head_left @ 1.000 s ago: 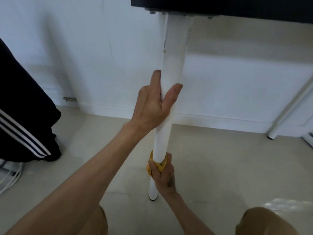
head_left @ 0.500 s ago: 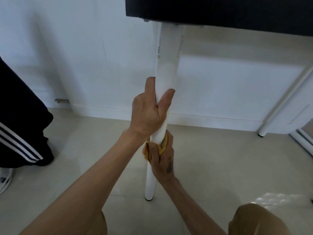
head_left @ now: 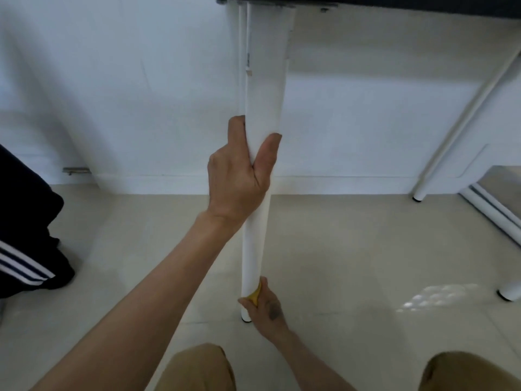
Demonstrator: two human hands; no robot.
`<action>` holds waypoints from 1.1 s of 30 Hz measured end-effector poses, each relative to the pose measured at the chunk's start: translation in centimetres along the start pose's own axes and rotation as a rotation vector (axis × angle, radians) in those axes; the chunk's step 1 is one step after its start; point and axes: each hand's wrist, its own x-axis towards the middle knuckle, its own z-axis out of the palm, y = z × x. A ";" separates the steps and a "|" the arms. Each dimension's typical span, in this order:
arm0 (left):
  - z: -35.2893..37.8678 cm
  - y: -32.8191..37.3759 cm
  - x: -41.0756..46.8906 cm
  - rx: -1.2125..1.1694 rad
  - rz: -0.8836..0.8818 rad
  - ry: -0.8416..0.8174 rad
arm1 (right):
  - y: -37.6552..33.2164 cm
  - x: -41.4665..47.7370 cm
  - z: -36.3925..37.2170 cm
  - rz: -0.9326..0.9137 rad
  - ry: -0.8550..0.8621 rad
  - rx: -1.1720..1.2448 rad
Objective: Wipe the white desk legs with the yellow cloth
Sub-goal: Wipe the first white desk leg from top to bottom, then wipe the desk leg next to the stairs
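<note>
Most of the yellow cloth (head_left: 255, 297) is hidden inside the right hand (head_left: 265, 309) and behind the white desk leg (head_left: 262, 165). The dark desk top (head_left: 394, 4) is cut off by the upper edge. The left hand's fingers (head_left: 236, 128) are concealed behind the leg.

A plain white wall (head_left: 112, 80) fills the back of the view, meeting the floor at a white skirting board (head_left: 338, 186). The floor (head_left: 366, 249) is pale beige tile with faint grout lines, and a patch of bright reflected light (head_left: 439, 296) lies on it at the right. A small metal fitting (head_left: 75, 170) sits low on the wall at the left. The dark underside of the desk (head_left: 423, 4) crosses the top edge. Dark trousers with white stripes (head_left: 25, 235) stand at the left edge.
</note>
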 end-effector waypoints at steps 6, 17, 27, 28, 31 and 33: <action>-0.6 0.6 -0.4 0.103 -0.037 -0.009 | -3.4 0.4 -6.0 0.330 -0.317 -0.055; 0.2 5.8 -10.3 0.178 0.074 -0.017 | -10.8 -7.5 -23.9 0.311 -0.178 0.196; 10.9 9.8 -10.3 -0.376 -0.491 -1.228 | -13.0 -13.2 -34.1 0.182 0.065 -0.037; 11.8 10.5 -10.5 -0.434 -0.553 -1.214 | -12.5 -13.5 -35.0 0.182 0.063 -0.047; 14.0 12.0 -10.4 -0.479 -0.602 -1.173 | -11.2 -14.2 -37.1 0.169 0.058 -0.060; 15.3 13.4 -9.6 -0.459 -0.550 -1.149 | -10.6 -14.5 -38.4 0.135 0.062 -0.019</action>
